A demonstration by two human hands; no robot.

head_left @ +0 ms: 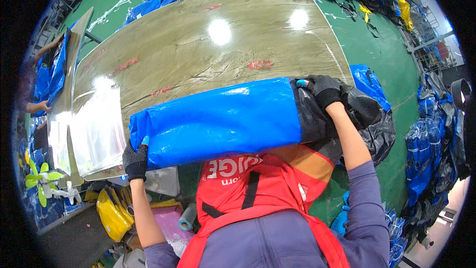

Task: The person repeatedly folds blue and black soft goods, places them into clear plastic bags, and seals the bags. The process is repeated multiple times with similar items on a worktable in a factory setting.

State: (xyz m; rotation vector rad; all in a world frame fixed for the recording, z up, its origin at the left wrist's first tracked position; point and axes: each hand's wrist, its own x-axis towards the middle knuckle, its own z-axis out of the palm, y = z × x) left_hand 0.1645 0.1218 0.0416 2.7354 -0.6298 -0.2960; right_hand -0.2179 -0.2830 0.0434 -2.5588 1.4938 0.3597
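Observation:
A long bright blue plastic bag or sheet (pixel 223 124) with a black end section (pixel 310 114) lies across the near edge of the wood-patterned table (pixel 198 44). Its surface is creased and shiny. My left hand (pixel 135 160), in a black glove with a blue thumb tip, grips its near left corner, the fingers partly hidden beneath. At the black section, my right hand (pixel 322 90), in a dotted black glove, holds the far edge with its fingers curled. Loose black material (pixel 364 106) bulges out beside my right wrist and hangs off the table's right side.
A stack of clear plastic bags (pixel 101 129) lies on the table's left. A small green-bladed fan (pixel 43 177) stands by the left corner. Another person's hand (pixel 38 106) shows at far left. Blue bundles (pixel 424 144) line the right; yellow material (pixel 113 213) sits below.

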